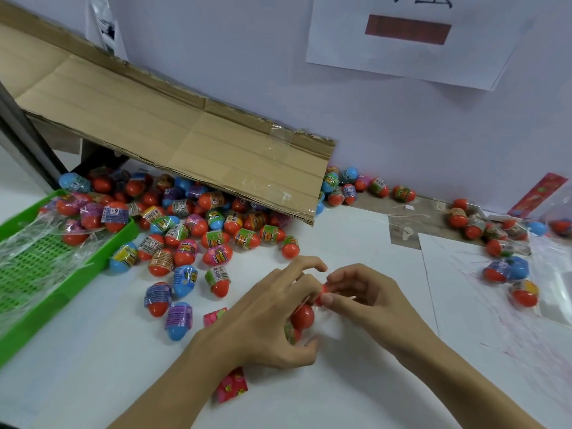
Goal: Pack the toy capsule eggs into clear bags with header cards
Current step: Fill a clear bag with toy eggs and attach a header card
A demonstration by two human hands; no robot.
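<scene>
While curled, both hands [309, 308] (fingertips pinching) around red egg [302, 315].

Little can be read. Up and left of the left hand [260, 317], a red capsule egg [116, 215] at the green tray's [18, 292] rim has "+9" in a white circle on its purple wrapper. A grey-wrapped egg [182, 206] beyond it bears a similar "9". The paper sheet [408, 35] on the wall above the right hand [365, 297] carries cut-off black characters, not legible. Other wrappers' print is too blurred.
</scene>
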